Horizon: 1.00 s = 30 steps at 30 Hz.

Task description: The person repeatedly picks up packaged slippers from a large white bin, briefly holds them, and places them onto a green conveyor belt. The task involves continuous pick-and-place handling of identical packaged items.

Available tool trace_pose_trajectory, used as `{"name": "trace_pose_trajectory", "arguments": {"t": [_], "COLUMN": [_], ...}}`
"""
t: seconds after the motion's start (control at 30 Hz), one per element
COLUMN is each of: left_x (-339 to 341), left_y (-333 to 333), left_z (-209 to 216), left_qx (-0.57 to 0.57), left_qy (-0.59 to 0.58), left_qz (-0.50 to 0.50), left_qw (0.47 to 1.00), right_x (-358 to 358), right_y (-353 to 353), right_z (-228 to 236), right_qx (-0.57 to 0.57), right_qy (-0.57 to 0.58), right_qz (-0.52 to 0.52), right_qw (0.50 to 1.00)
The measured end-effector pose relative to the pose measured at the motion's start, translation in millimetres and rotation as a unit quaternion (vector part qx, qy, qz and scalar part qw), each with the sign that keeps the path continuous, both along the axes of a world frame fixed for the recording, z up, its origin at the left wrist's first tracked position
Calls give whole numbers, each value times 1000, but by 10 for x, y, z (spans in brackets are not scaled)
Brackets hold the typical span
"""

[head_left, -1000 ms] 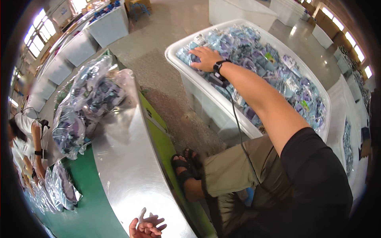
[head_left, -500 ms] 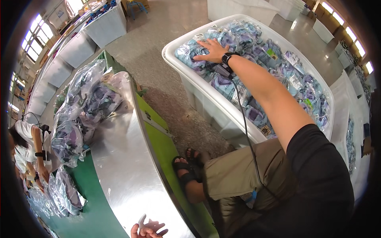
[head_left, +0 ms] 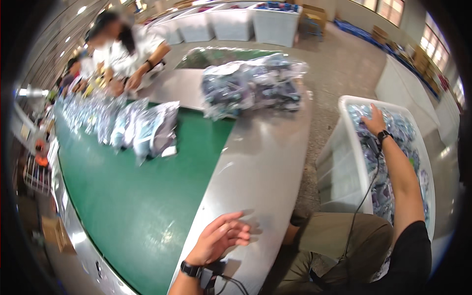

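Observation:
My left hand (head_left: pixel 220 238) hovers over the metal border (head_left: pixel 260 172) of the work table, palm turned inward. Its fingers are loosely bent and apart, with nothing in them. Out to the right, my right hand (head_left: pixel 376 121) rests on clear-bagged purple and light-blue shoes (head_left: pixel 405 127) filling a white plastic bin (head_left: pixel 344 147). Its fingers are spread over the top of the bags, not wrapped round one. A pile of similar bagged shoes (head_left: pixel 253 86) lies at the table's far corner.
Bagged shoes (head_left: pixel 155 129) lie in a row on the green belt (head_left: pixel 147 196). Across the table a co-worker in a white shirt (head_left: pixel 147 51) has both hands near that row. Several white bins (head_left: pixel 275 27) line the far side. A black cable (head_left: pixel 361 204) hangs from my right wrist.
The view has swung left, bringing more of the belt and the co-worker into sight. My left hand shows more fully above the metal border. My right hand stays on the bagged shoes.

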State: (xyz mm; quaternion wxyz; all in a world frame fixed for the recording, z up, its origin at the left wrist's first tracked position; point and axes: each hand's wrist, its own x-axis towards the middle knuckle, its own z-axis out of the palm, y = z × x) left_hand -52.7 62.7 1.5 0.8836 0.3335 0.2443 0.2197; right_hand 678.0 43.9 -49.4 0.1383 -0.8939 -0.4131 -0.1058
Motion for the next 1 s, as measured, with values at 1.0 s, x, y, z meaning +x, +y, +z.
{"name": "trace_pose_trajectory", "arguments": {"t": [1.0], "left_x": [-352], "left_y": [295], "left_z": [-372], "left_qx": [-175], "left_qy": [-204], "left_qz": [156], "left_qw": [951], "right_x": [-6426], "right_y": [3847], "right_z": [50], "right_qx": [14], "right_qy": [557], "right_qz": [288], "right_qw": [779]}}
